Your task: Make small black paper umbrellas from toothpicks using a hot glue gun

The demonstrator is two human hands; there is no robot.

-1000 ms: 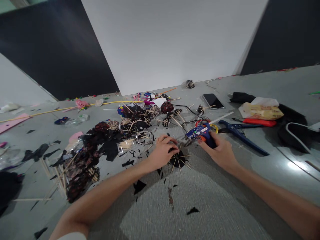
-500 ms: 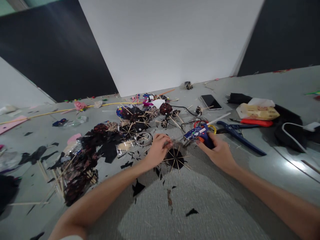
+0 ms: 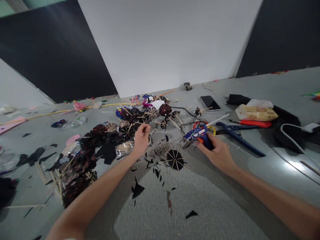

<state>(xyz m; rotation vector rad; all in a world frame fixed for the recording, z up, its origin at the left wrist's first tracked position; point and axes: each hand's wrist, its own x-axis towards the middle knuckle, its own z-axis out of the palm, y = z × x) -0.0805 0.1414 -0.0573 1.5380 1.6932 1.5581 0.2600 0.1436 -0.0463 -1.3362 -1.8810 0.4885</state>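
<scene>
Fingers pinched together, my left hand [image 3: 141,139] is raised above the floor beside a pile of stick-and-black-material pieces; whatever it may hold is too small to make out. My right hand [image 3: 220,152] is wrapped round the handle of a blue hot glue gun [image 3: 196,133], a white glue stick [image 3: 218,118] poking out of its back. The gun's nozzle points left and down. Between the hands, a black disc [image 3: 172,163] lies flat on the floor with thin wooden sticks fanned out across it like spokes. Neither hand touches the disc.
Dark blue pliers-like cutters [image 3: 238,138], a red-handled cutter [image 3: 255,123], a tissue pack [image 3: 256,112] and a phone [image 3: 210,103] lie to the right. Black scraps [image 3: 137,190] litter the floor. Bundled sticks [image 3: 58,181] lie left. A white panel [image 3: 170,43] stands behind.
My left hand has moved left and up, away from the stick-covered disc, uncovering its left side and nearby scraps. The right hand stays on the glue gun, nearly still.
</scene>
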